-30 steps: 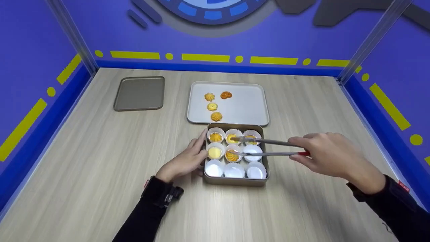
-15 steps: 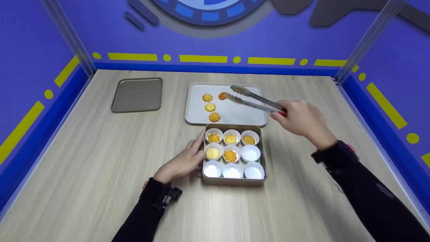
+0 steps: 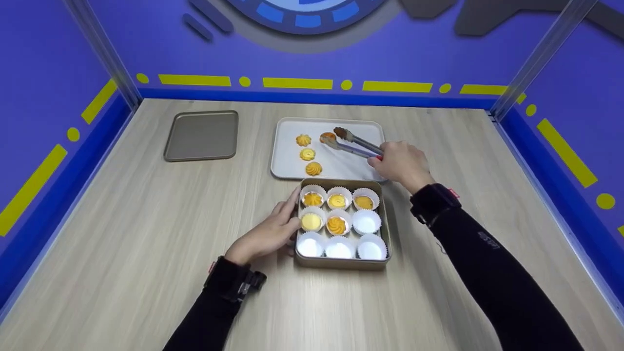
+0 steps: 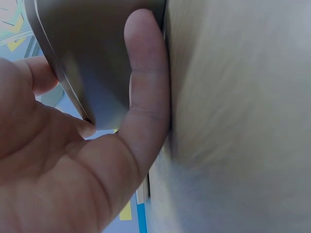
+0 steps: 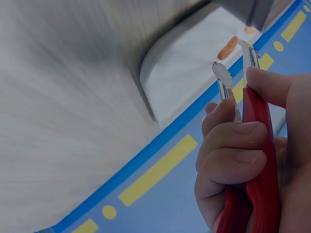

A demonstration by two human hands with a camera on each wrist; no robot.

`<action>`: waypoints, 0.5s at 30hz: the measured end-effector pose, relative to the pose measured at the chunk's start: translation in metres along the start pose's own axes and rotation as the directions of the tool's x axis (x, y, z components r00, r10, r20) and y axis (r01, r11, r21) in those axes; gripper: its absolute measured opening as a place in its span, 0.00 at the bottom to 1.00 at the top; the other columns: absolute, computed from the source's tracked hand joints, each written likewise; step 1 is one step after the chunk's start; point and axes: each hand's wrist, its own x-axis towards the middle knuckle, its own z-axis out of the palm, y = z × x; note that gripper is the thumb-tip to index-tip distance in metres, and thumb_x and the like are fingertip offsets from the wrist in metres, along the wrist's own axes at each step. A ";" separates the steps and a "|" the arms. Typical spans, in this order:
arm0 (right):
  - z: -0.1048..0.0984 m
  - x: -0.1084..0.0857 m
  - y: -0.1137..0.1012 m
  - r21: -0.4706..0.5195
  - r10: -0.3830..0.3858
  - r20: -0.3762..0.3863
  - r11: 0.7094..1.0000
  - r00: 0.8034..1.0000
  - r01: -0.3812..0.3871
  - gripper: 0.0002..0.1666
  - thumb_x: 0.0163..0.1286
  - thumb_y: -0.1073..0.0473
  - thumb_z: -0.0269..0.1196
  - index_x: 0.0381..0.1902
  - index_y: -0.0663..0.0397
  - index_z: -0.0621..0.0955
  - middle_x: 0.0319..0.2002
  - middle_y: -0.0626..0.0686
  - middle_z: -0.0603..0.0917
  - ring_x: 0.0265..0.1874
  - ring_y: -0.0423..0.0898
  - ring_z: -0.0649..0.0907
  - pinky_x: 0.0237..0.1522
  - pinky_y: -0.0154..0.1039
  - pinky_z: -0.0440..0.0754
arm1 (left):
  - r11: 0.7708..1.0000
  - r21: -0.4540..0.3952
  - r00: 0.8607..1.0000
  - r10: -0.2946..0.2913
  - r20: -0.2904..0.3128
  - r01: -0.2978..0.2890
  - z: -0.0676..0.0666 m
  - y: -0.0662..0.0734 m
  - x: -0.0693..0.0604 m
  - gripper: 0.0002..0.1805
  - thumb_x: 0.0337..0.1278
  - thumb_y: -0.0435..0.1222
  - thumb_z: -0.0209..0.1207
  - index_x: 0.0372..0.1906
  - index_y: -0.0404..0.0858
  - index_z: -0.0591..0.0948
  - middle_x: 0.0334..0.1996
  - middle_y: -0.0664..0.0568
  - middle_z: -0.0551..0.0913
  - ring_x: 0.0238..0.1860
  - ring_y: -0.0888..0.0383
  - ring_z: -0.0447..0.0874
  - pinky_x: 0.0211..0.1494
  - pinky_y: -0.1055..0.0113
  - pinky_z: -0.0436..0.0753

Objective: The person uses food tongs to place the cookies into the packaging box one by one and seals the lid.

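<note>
In the head view my right hand (image 3: 402, 163) holds metal tongs (image 3: 358, 144) with red handles (image 5: 260, 145). Their tips stand apart around a brown pretzel-shaped cookie (image 3: 327, 137) on the white tray (image 3: 351, 163); whether they touch it I cannot tell. My left hand (image 3: 268, 231) grips the left wall of a metal tin (image 3: 341, 263), its thumb at the rim and a finger (image 4: 148, 82) along the outer side. White paper cups fill the tin; several hold cookies, among them a swirl cookie (image 3: 336, 225), while the right middle cup (image 3: 366, 222) and the front row have none.
Left of the pretzel-shaped cookie lie a star-shaped cookie (image 3: 303, 140), a ring-shaped cookie (image 3: 307, 154) and a swirled cookie (image 3: 314, 168). A brown-grey flat tray (image 3: 202, 136) sits at the back left. Blue walls (image 3: 302, 68) enclose the table.
My right hand has carried the tongs from over the tin up to the white tray, and their tips now straddle the pretzel-shaped cookie. My left hand stays at the tin.
</note>
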 end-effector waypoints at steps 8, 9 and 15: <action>0.008 0.002 -0.012 -0.034 -0.004 -0.033 0.999 0.999 0.003 0.24 0.76 0.42 0.62 0.44 0.60 0.85 0.32 0.59 0.82 0.30 0.57 0.80 0.30 0.50 0.75 | 1.000 -0.007 1.000 0.003 0.004 -0.003 0.000 -0.001 -0.001 0.45 0.78 0.44 0.47 0.88 0.61 0.37 0.80 0.41 0.59 0.70 0.41 0.71 0.74 0.43 0.73; 0.008 0.002 -0.012 -0.035 -0.005 -0.037 0.999 0.999 0.004 0.24 0.76 0.43 0.62 0.43 0.60 0.85 0.32 0.59 0.82 0.30 0.57 0.80 0.30 0.50 0.76 | 1.000 -0.005 1.000 0.005 0.003 -0.005 0.000 -0.001 0.000 0.45 0.78 0.44 0.47 0.88 0.61 0.37 0.80 0.41 0.59 0.70 0.41 0.70 0.75 0.43 0.73; 0.009 0.003 -0.013 -0.059 -0.010 -0.043 0.998 0.999 0.007 0.24 0.76 0.43 0.62 0.43 0.60 0.85 0.31 0.59 0.83 0.30 0.57 0.81 0.29 0.51 0.77 | 1.000 -0.018 1.000 0.001 0.009 0.000 0.000 0.001 -0.001 0.45 0.78 0.44 0.48 0.88 0.61 0.36 0.79 0.40 0.60 0.62 0.41 0.77 0.65 0.48 0.81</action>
